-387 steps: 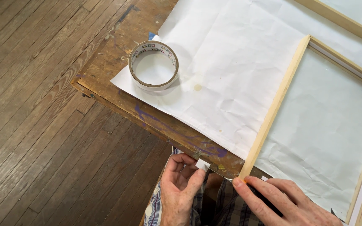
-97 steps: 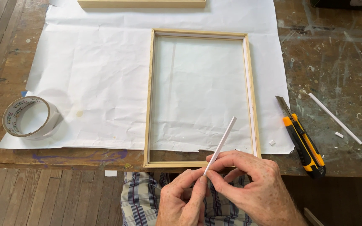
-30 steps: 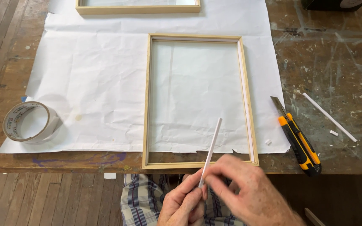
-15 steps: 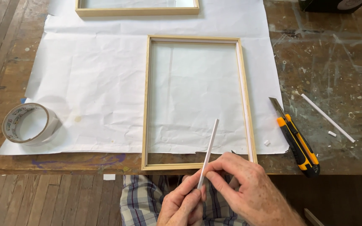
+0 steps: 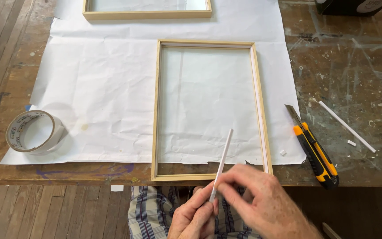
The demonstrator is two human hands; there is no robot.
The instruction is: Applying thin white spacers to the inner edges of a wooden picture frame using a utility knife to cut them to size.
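Two hands' fingers pinching white strip low end, above wooden frame

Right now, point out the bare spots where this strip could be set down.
Free: white paper between the tape roll and the near frame; bare table beyond the knife and spare strip. Crowded: near edge, where both hands hold the strip.

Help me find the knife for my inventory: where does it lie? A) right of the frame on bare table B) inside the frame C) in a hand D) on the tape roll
A: the knife lies on the table, right of the frame, apart from both hands.
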